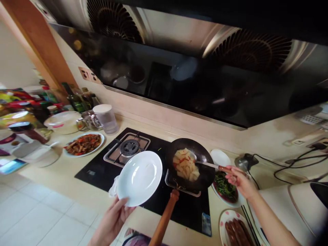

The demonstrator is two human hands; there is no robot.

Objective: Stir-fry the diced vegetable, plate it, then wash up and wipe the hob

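A white oval plate (140, 177), bare on top, is tilted over the front of the stove. My left hand (118, 213) grips its lower left edge, thumb on the rim, with a white cloth (113, 186) behind the plate. On the right burner rests a black wok (205, 177) holding pale sliced food with red bits (186, 164). My right hand (237, 177) is closed round the wooden handle of a metal spatula (208, 164), whose head reaches into the wok beside the food. The wok's wooden handle (164, 218) points toward me.
Left of the stove are a plate of cooked meat (84, 144), a lidded jug (106, 119), bowls and bottles. The left burner (130, 148) is bare. On the right stand a plate of greens (225, 187), a plate of sausages (237, 229), chopsticks (249, 223) and cables.
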